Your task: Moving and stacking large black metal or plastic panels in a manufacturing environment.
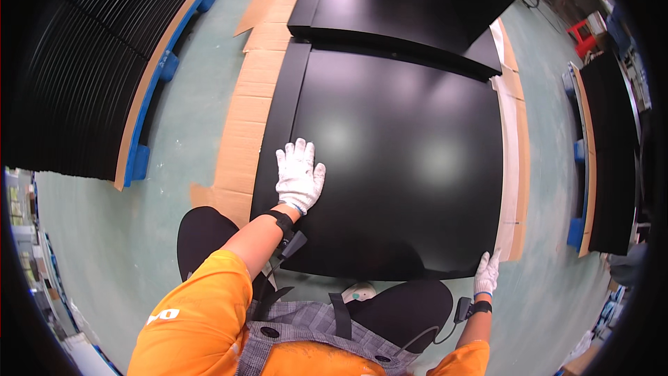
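Black panel [396,160] is flat on the cardboard [243,122], covering its near half; bare cardboard shows along left and right edges. I read the left hand [299,177] as wide: palm down on the panel toward its left edge, fingers together, thumb out, nothing gripped. Right hand [486,276] sits at the panel's near right corner, by the cardboard's near right corner; fingers partly hidden, so I can't tell if it pinches the edge or just rests there. Both hands in white gloves, black strap on each wrist. Second black panel [376,7] lies past the first, toward the cardboard's far edge; from here I can't confirm whether the two touch or overlap. Progress, my judgement: near panel is laid down and squared roughly with the cardboard's sides, both hands on or at it, so handling isn't finished. No fixing or wrapping visible on it; what remains beyond that I can't call. Further out: left stack of black panels [104,49] on a blue pallet [142,163], right stack [609,160] on another, both well apart from the cardboard. Red stool [579,38] beyond the right stack. Floor [188,118] is green.
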Action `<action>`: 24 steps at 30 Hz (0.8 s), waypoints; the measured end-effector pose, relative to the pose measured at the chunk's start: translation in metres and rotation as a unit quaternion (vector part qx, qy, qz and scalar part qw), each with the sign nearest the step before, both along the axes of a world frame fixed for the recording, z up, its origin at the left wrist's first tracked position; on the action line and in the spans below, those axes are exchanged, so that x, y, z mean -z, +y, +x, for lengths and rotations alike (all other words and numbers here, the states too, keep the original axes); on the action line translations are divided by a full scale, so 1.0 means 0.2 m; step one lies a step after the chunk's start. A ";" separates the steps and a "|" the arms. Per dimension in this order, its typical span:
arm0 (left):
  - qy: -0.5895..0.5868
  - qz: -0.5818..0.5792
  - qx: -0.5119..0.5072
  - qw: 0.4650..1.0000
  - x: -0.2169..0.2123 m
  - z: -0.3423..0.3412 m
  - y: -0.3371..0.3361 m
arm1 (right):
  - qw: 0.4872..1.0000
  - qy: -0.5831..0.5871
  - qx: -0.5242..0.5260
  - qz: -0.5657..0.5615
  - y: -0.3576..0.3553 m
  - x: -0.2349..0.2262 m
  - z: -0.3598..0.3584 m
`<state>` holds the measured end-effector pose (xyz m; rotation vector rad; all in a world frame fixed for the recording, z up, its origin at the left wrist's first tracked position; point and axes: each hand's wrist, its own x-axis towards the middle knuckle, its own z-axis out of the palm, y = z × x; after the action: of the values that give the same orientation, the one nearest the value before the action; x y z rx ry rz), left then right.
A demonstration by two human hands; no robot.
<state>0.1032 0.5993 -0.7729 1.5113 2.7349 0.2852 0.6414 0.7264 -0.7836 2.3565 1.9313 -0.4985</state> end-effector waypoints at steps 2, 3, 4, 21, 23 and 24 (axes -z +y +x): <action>-0.016 -0.014 0.005 1.000 -0.01 0.00 0.00 | 0.998 -0.051 -0.029 -0.034 0.04 -0.03 0.02; -0.023 -0.018 0.005 1.000 -0.01 0.00 0.00 | 0.997 -0.045 -0.030 -0.048 0.06 -0.04 0.00; -0.026 -0.021 -0.003 0.999 -0.01 0.00 0.00 | 0.998 -0.035 -0.009 -0.043 0.08 -0.04 -0.03; -0.092 -0.042 0.201 0.974 -0.07 0.17 -0.29 | 0.984 0.163 0.041 -0.051 0.35 0.05 -0.05; -0.099 -0.035 0.238 0.966 -0.08 0.21 -0.33 | 0.990 0.128 0.052 -0.041 0.38 0.03 -0.08; -0.108 -0.035 0.260 0.959 -0.08 0.23 -0.35 | 0.990 0.130 0.034 -0.046 0.40 0.03 -0.09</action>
<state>0.1498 0.5283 -0.7575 1.9649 2.0660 0.3129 0.6230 0.8062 -0.7889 2.4087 1.8811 -0.9199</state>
